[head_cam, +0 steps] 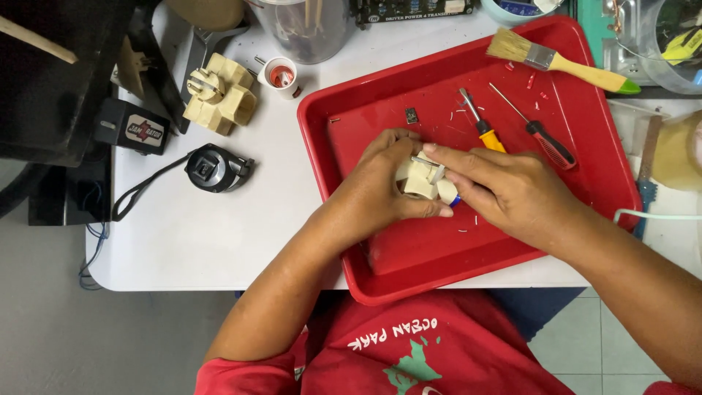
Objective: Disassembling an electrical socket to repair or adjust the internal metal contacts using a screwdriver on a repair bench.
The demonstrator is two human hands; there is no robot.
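Gripping a cream plug over my red tray, left hand wrapped tight, right hand pinching its top, both closed

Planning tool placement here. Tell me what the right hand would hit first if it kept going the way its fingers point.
The right hand points leftward at the cream plastic plug it already touches; beyond that, the left hand wrapped around the plug blocks the way.

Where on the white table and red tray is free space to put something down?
White table: bare patch between the black round part and the red tray. Tray's near left corner is bare. Crowded: around both hands, the screwdrivers, the brush.
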